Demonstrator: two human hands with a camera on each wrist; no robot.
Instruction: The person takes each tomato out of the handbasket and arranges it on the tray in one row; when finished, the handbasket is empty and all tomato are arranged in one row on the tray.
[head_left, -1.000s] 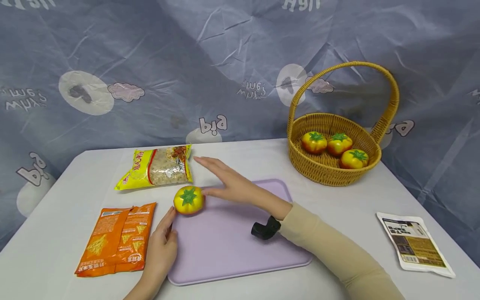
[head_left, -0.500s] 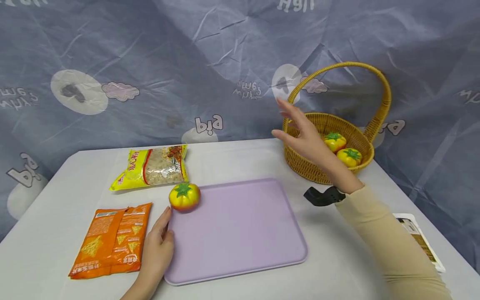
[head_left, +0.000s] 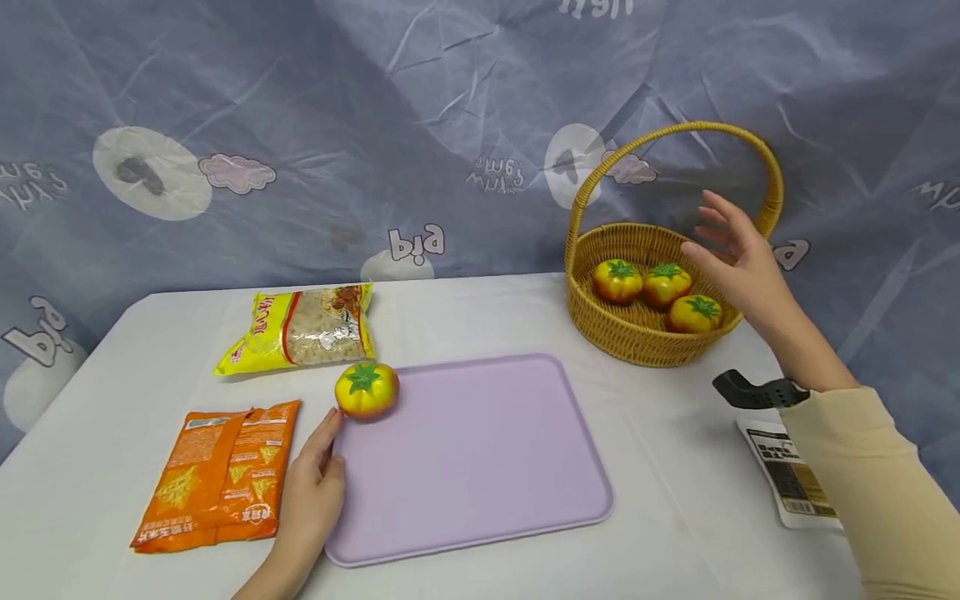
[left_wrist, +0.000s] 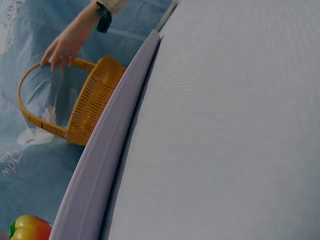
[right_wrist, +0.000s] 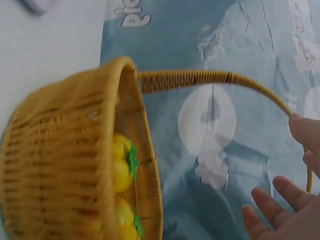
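Observation:
A yellow-red toy tomato with a green star-shaped top sits on the far left corner of the lilac tray. My left hand lies along the tray's left edge, fingers extended, its fingertips just below that tomato. In the head view my right hand is raised at the right side of the wicker basket, fingers spread and slightly bent, nothing in them. The right wrist view shows this hand near the basket's arched handle; whether it touches is unclear. Three similar tomatoes lie inside the basket.
A yellow bag lies behind the tray's left corner, an orange chip bag left of my left hand. A white-and-brown pouch lies at right, partly hidden by my right sleeve. A printed cloth hangs behind the table.
My right hand has left the tomato on the tray and moved right, passing in front of the basket to its right side. My left hand has stayed by the tray edge.

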